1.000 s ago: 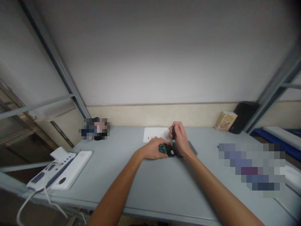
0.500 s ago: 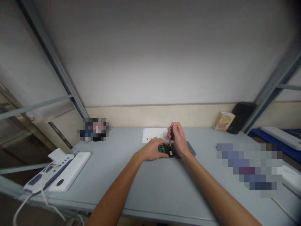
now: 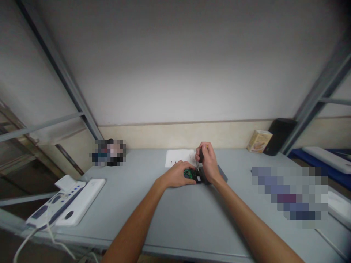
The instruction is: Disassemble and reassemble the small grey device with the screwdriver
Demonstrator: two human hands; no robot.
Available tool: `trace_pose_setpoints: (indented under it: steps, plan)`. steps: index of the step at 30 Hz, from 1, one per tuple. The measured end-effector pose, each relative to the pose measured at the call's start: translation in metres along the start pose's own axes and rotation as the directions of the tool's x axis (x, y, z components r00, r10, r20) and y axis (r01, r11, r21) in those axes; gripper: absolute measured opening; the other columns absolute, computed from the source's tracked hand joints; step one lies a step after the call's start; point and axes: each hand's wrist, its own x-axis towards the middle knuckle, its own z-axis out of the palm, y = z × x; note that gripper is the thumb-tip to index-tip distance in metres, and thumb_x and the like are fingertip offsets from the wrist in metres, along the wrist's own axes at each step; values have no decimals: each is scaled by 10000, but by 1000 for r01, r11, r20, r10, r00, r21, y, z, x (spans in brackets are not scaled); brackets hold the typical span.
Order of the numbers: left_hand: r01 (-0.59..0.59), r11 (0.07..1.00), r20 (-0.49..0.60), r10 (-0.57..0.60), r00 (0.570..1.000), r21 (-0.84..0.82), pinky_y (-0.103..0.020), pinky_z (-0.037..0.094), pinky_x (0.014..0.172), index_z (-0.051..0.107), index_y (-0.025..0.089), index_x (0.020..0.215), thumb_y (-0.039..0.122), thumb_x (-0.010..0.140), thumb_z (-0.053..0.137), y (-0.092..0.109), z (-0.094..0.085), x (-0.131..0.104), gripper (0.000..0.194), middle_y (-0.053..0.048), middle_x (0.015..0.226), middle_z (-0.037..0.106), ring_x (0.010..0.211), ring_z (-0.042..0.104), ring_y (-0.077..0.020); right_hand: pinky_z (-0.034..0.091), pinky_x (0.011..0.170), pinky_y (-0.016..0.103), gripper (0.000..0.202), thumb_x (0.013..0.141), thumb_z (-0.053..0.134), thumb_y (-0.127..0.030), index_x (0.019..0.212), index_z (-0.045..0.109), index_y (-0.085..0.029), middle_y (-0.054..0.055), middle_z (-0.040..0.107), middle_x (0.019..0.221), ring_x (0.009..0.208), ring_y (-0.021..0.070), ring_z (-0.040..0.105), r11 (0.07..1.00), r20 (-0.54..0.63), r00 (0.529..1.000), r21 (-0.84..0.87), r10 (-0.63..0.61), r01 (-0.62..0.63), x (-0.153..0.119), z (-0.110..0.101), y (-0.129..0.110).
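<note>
Centrally clamping in fingers: black casing (image 3: 199,179), green board (image 3: 188,173) inside, left hand (image 3: 177,174); dark tool (image 3: 201,156), right hand (image 3: 209,162); can't read yellow box (image 3: 259,141), frame right.

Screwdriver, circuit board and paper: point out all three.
Screwdriver (image 3: 201,156): head view, on its dark handle.
Circuit board (image 3: 188,173): head view, on the green part of its exposed face.
Paper (image 3: 179,156): head view, on its bare white upper surface.
</note>
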Motion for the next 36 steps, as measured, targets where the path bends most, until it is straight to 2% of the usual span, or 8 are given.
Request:
trace_pose_setpoints:
  steps: [10,14,19,24,30,33,36]
  plan:
    - [-13,1000,-4,13,1000,-14,-405,430,1027,713,247,1160,417,767,848,2,-1,0,448,-44,1169,727,1114,601,-281,371,549,249,296,986,523,-543,897,495,-262,-40,495,743,591,120,462,998,15,1000,-62,12,-11,-2,0,3]
    - [-10,1000,-2,10,1000,-14,-404,437,1014,705,232,1151,413,775,838,3,0,1,437,-59,1155,722,1101,604,-280,392,588,278,285,981,538,-526,914,570,-252,-22,525,690,621,152,490,991,85,996,-129,-15,26,1,-6,1]
    - [18,1000,-41,-19,999,-6,-420,432,1008,668,214,1116,409,764,832,3,6,0,434,-70,1137,687,1078,590,-277,443,687,309,306,984,529,-508,966,659,-232,30,614,793,752,192,574,987,120,992,-154,-33,51,6,-16,1]
    - [38,999,-69,-36,997,29,-416,433,989,621,214,1063,356,749,810,4,13,-1,393,-57,1088,638,1043,567,-266,441,671,303,302,1007,478,-508,910,578,-240,24,607,801,731,187,565,993,135,991,-112,-22,38,5,-17,1]
    - [21,999,-75,-18,997,41,-372,442,922,587,216,962,357,756,796,4,14,0,325,-45,1043,603,1015,547,-253,418,646,290,299,980,542,-513,864,571,-238,6,540,821,706,168,501,925,94,987,-347,-128,153,3,-19,2]
    - [1,999,-73,2,997,32,-361,435,925,579,221,942,359,765,796,4,14,0,312,-39,1037,588,1024,539,-247,408,643,296,290,978,553,-497,871,613,-234,0,522,787,689,167,492,911,81,986,-378,-144,164,4,-21,1]
    - [-22,999,-73,24,997,26,-361,419,963,576,216,889,344,779,790,4,13,-1,272,-36,1040,576,1043,534,-239,408,668,305,281,999,519,-475,998,670,-238,5,541,786,715,176,508,919,115,985,-357,-131,164,6,-21,1]
